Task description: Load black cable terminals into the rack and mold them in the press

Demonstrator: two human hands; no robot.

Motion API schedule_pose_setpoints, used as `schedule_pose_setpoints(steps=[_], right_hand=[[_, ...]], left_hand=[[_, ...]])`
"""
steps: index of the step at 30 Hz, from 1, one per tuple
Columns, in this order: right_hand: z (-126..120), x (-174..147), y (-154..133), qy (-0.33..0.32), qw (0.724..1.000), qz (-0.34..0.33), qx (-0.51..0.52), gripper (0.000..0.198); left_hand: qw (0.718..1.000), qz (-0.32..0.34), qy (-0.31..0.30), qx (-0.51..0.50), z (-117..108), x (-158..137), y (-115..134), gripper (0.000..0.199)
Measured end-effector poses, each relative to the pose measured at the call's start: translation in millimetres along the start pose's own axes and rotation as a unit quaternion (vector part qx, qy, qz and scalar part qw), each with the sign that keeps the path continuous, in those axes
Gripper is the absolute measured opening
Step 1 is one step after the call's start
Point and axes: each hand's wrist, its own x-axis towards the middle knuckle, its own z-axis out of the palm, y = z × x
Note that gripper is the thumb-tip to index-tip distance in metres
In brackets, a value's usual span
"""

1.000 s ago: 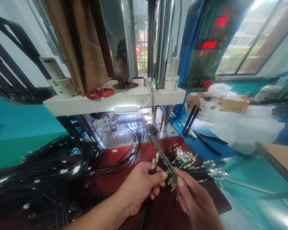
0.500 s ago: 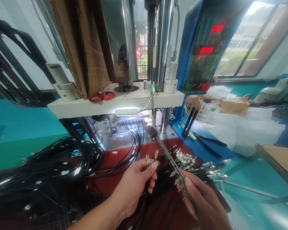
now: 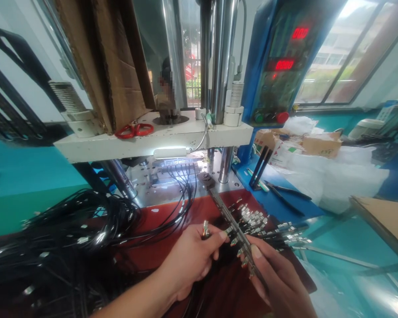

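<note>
My left hand (image 3: pixel 194 251) is closed in a pinch on small metal cable connectors (image 3: pixel 206 229); one sticks up above the fingers. Its fingertips are at the left edge of a long, dark metal bar (image 3: pixel 230 218). Several connectors (image 3: pixel 241 254) sit in a row along that bar's left side. Around the near end of the bar my right hand (image 3: pixel 275 274) is closed, thumb on top. The bar slants away toward the press bed and ends at a round bolt-like part (image 3: pixel 205 177). Behind it lies a bundle of cables with silvery connector ends (image 3: pixel 254 218).
A press with a white plate (image 3: pixel 172 141) stands ahead, red-handled scissors (image 3: pixel 134 130) on it. Black cables (image 3: pixel 86 221) are heaped at left and run to a lit fixture (image 3: pixel 175 172). Dark pliers (image 3: pixel 287 198) lie on a blue surface (image 3: pixel 272 176) at right, near plastic bags (image 3: pixel 334 172).
My left hand has moved right to the bar, bringing a connector against its left edge. My right hand keeps its hold on the bar. The view has shifted slightly.
</note>
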Motion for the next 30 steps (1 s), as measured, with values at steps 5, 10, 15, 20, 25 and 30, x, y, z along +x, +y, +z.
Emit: schedule_pose_setpoints(steps=[5,10,15,20,25,30], right_hand=[[1.6,-0.6,-0.9,-0.012,1.0,0.008,0.0,0.047],[1.9,1.5,6.9,-0.021,1.0,-0.01,0.001,0.047],[-1.3,5.8,16.4,-0.024,0.996,-0.068,-0.058,0.042],[-0.3,8.2,19.1,-0.039,0.977,-0.168,-0.122,0.04],[1.7,6.7,16.5,-0.041,0.972,-0.191,-0.129,0.037],[-0.4,2.1,6.0,-0.037,0.998,-0.009,-0.04,0.047]], left_hand=[[1.0,0.024,0.002,-0.002,-1.5,1.8,-3.6,0.03],[1.0,0.025,0.012,0.004,-1.7,3.3,-6.1,0.03],[1.0,0.021,0.014,-0.004,-2.2,4.0,-6.9,0.025],[1.0,0.011,0.017,-0.022,-3.7,4.4,-6.9,0.027],[0.999,0.027,0.014,-0.018,-3.5,4.6,-11.3,0.026],[0.997,0.076,0.009,0.005,-10.9,0.7,-10.1,0.031]])
